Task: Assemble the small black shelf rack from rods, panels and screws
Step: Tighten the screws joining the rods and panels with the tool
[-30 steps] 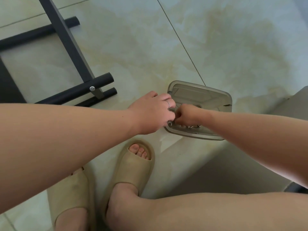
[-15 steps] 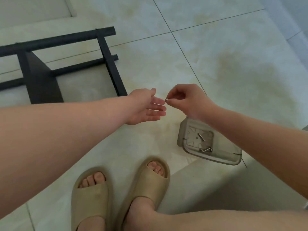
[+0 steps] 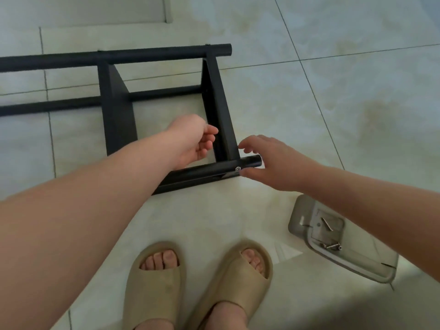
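The black shelf rack (image 3: pixel 215 108) lies on its side on the tiled floor, two panels joined to long rods. The near rod (image 3: pixel 204 172) carries a silver screw (image 3: pixel 237 168) at the panel joint. My left hand (image 3: pixel 192 141) hovers just left of the right panel with its fingers curled over the palm; the screw passed to it is hidden inside. My right hand (image 3: pixel 269 160) is spread at the rod's right end, thumb beside the fitted screw, holding nothing.
A clear plastic tray (image 3: pixel 297 219) with a few loose screws (image 3: pixel 331 246) sits on the floor at the right, under my right forearm. My feet in tan sandals (image 3: pixel 154 282) stand just in front of the rack. A white baseboard edge runs along the top left.
Both hands left the tray; my right hand passed a pinched screw toward my left palm, then opened. Both hands have moved up to the rack's near rod, and my left fingers have curled.
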The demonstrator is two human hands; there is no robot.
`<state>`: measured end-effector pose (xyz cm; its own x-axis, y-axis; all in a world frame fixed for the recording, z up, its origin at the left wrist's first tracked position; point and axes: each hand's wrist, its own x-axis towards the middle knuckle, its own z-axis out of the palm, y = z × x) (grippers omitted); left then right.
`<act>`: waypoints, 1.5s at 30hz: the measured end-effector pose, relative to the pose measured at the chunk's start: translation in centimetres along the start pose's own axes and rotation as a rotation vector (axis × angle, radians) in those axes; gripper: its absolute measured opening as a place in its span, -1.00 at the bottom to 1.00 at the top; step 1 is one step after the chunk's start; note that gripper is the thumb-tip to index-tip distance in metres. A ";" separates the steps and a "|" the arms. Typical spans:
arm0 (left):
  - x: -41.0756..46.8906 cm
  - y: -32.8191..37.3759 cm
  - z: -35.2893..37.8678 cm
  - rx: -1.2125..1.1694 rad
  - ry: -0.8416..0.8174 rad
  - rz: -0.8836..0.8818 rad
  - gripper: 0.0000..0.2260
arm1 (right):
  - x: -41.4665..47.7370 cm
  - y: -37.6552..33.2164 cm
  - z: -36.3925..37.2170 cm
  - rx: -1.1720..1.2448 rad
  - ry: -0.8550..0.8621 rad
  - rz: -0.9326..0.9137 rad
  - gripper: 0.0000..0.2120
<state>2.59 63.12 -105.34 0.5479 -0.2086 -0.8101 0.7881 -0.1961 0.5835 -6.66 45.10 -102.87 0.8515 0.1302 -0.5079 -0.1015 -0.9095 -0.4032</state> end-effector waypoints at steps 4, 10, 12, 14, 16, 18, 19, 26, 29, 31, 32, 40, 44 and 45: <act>1.3 -1.8 -0.1 0.159 -0.010 0.085 -0.71 | 2.1 0.3 0.7 -0.037 -0.075 0.024 -0.65; 2.7 -1.9 1.0 0.396 -0.233 0.149 -0.67 | 3.4 0.6 0.0 0.034 -0.119 0.043 -0.63; 2.7 -1.9 1.4 0.456 -0.254 0.151 -0.71 | 3.6 0.8 -0.4 0.013 -0.120 0.043 -0.66; 2.7 -1.8 1.6 0.489 -0.256 0.154 -0.75 | 3.7 1.1 -0.4 -0.001 -0.089 0.019 -0.57; 2.7 -1.9 1.5 0.506 -0.260 0.161 -0.75 | 3.7 1.4 -0.1 -0.023 -0.049 -0.010 -0.23; 2.8 -1.9 1.3 0.530 -0.266 0.173 -0.74 | 3.8 1.7 -0.2 -0.121 0.022 -0.090 0.10; 2.8 -1.9 1.3 0.546 -0.272 0.177 -0.74 | 4.0 1.7 -0.4 -0.181 0.042 -0.158 0.18; 1.6 -1.9 0.5 0.641 -0.330 0.165 -0.74 | 6.7 -0.1 -1.3 -0.624 -0.067 -0.442 0.29; 1.6 -3.0 -0.3 0.598 -0.317 0.139 -0.74 | 7.5 -0.9 -0.9 -0.676 -0.108 -0.415 0.41; 1.8 -3.7 -0.7 0.548 -0.320 0.128 -0.75 | 7.7 -0.8 -0.4 -0.684 -0.103 -0.433 0.41; 1.9 -3.9 -0.8 0.514 -0.325 0.123 -0.76 | 7.8 -0.7 -0.1 -0.682 -0.093 -0.442 0.41; 2.3 -3.9 -1.3 0.365 -0.343 0.101 -0.78 | 8.4 0.5 0.8 -0.691 0.029 -0.542 0.38; 2.6 -3.9 -1.5 0.345 -0.336 0.053 -0.82 | 8.3 0.4 0.9 -0.696 0.028 -0.540 0.38; 2.6 -3.9 -1.4 0.367 -0.328 0.058 -0.85 | 8.3 0.5 0.9 -0.705 0.034 -0.538 0.38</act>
<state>1.31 64.69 -109.76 0.4242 -0.5077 -0.7499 0.5758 -0.4879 0.6561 -0.12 46.11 -107.92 0.7088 0.6083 -0.3572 0.6476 -0.7619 -0.0123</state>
